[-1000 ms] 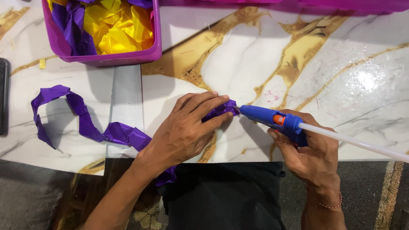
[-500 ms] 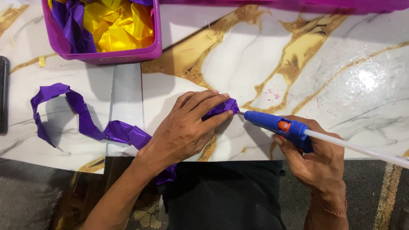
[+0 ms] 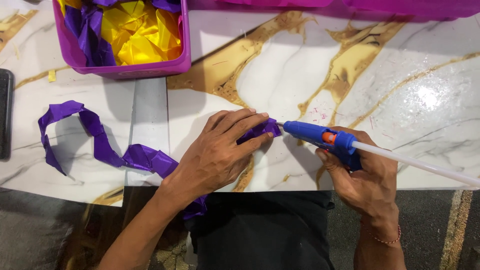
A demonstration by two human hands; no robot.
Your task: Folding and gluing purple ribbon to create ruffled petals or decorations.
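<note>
Right hand [image 3: 367,177] grip holding blue glue gun [image 3: 320,136], nozzle pointing left, left hand [image 3: 215,155] pinning purple ribbon [image 3: 100,145]

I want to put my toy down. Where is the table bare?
Bare marble table lies right of the purple bin, above the blue glue gun. It is crowded near the left hand, purple ribbon and right hand.

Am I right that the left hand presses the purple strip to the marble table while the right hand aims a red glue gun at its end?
Not quite. The head view shows the glue gun in the right hand is blue, not red. The left hand does press the purple strip onto the marble table.
</note>
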